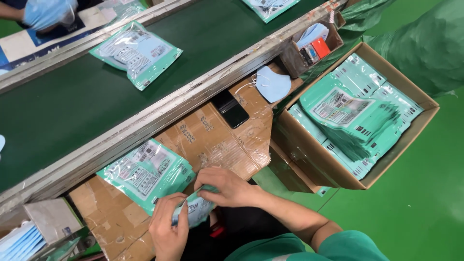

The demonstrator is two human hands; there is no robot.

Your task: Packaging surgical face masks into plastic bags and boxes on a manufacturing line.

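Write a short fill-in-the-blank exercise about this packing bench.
1. Both hands, left hand and right hand, hold one ____ pouch.
2. The cardboard box on the right holds a pile of ____.
3. The black phone lies on ____.
4. The conveyor belt is dark ____.

Missing words: teal; pouches; cardboard; green

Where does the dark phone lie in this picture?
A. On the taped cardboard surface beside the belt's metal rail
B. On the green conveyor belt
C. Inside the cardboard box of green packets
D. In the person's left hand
A: the dark phone lies flat on the taped cardboard surface, just below the metal rail of the belt, near a loose blue mask.
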